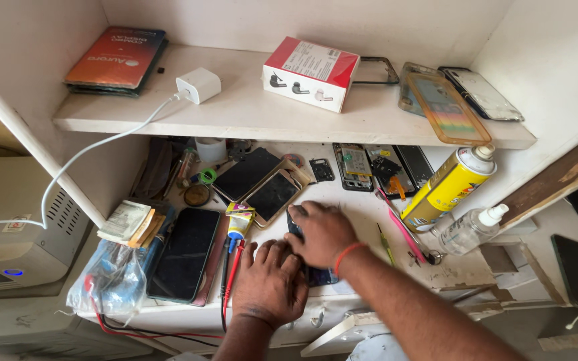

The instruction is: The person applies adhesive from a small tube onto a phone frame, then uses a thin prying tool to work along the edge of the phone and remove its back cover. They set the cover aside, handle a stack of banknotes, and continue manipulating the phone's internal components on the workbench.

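We see the dark phone (310,267) lying just left of the yellow spray can (448,188), its long axis running toward us, pressed flat under both our right hand (324,232) and left hand (270,281), fingers spread rather than gripping, each equally near.

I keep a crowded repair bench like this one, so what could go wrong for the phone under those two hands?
Both the left hand and right hand press on the dark phone near the bench edge; it might slip off or its glass crack. The yellow spray can and clear pump bottle stand close to the right forearm, so a nudge could tip them onto the parts.
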